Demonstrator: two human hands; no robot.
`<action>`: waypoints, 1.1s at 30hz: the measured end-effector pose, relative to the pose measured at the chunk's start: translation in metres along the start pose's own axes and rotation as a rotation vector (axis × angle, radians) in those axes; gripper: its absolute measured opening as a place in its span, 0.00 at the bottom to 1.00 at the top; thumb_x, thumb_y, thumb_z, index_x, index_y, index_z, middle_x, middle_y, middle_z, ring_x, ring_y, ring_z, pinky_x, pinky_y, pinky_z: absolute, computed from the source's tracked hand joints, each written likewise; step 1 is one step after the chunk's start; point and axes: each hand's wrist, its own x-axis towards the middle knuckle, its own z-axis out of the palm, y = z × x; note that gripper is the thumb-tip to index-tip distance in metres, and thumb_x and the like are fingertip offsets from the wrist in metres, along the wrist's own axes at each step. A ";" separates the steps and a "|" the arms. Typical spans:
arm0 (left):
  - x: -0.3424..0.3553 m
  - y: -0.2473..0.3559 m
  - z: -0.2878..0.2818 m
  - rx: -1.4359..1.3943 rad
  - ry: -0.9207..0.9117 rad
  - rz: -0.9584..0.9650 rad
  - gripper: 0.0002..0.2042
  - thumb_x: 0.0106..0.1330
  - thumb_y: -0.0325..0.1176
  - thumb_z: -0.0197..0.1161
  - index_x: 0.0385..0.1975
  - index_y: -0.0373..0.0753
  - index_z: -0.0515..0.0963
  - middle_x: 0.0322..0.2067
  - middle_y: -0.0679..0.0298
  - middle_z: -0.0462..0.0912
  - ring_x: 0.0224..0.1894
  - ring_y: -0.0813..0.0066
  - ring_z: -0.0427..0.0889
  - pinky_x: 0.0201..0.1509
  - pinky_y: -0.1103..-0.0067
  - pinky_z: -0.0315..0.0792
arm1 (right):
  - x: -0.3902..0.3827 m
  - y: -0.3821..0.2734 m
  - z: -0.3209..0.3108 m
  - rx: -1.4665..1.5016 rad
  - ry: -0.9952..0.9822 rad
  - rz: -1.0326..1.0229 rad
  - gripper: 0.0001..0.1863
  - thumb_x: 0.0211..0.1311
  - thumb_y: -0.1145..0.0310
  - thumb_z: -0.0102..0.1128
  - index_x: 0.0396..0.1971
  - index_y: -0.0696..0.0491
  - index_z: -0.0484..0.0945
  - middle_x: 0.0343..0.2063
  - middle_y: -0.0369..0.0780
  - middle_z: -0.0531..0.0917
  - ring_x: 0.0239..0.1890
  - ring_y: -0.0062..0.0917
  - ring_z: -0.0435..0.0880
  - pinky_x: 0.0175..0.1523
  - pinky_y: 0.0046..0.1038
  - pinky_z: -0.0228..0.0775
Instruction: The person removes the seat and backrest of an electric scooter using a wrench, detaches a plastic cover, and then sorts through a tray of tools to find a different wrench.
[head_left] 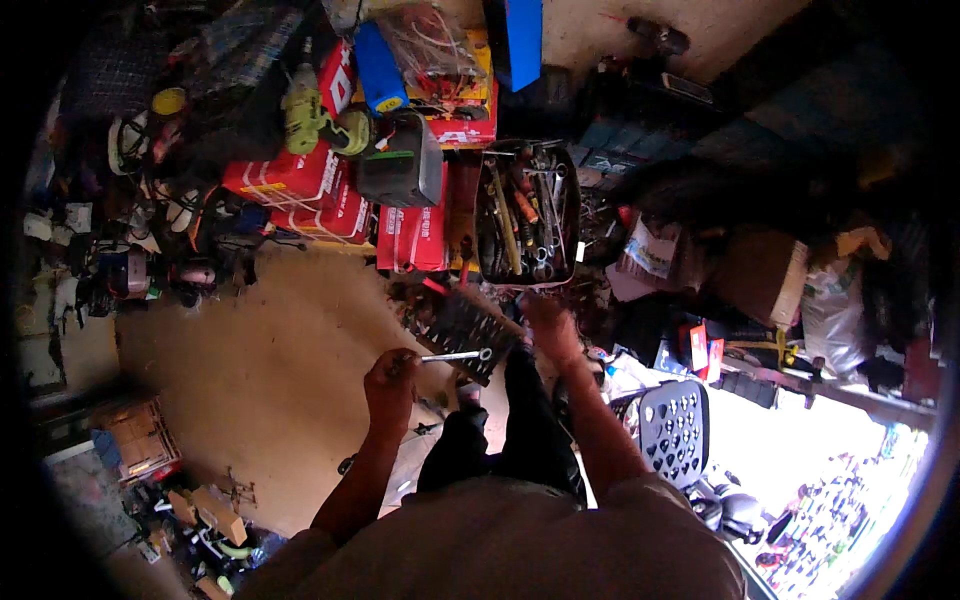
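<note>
Here, nearest to you, your own dark trouser legs run down the middle of the view, with a dark perforated plastic chair just to their right. Your left hand is closed around the handle end of a shiny combination wrench, which sticks out to the right with its ring end hanging over a dark socket tray on the floor. Your right hand reaches down past that tray, close to the near end of the metal toolbox; whether its fingers grip anything you cannot tell from here, as they blur into the clutter.

The two hands are apart, with the wrench and the tray between them. A little farther off, the open toolbox lies packed with spanners and screwdrivers. To its left stand stacked red cartons, with a yellow-green power tool on top. Far left, boots and small gear crowd the edge of the bare tan floor.
</note>
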 end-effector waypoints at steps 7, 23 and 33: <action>-0.078 -0.008 -0.053 -0.065 -0.281 0.040 0.06 0.70 0.32 0.69 0.39 0.37 0.82 0.23 0.73 0.77 0.18 0.89 0.67 0.21 0.84 0.60 | -0.164 -0.171 -0.016 0.209 -0.496 -0.143 0.15 0.75 0.61 0.60 0.49 0.55 0.84 0.38 0.44 0.89 0.38 0.28 0.88 0.46 0.33 0.79; -0.223 -0.068 -0.089 -0.680 -0.762 -0.176 0.14 0.73 0.29 0.61 0.54 0.30 0.77 0.44 0.57 0.84 0.36 0.71 0.81 0.43 0.75 0.75 | -0.376 -0.236 -0.012 0.530 -0.137 0.232 0.15 0.77 0.59 0.57 0.47 0.55 0.86 0.26 0.38 0.83 0.31 0.18 0.80 0.38 0.27 0.74; -0.393 -0.207 -0.025 -0.384 -0.921 -0.405 0.09 0.75 0.28 0.59 0.50 0.35 0.79 0.48 0.54 0.85 0.36 0.73 0.82 0.36 0.79 0.74 | -0.622 -0.139 -0.039 0.774 -0.086 0.477 0.19 0.79 0.53 0.54 0.46 0.53 0.87 0.24 0.32 0.81 0.25 0.14 0.74 0.31 0.23 0.68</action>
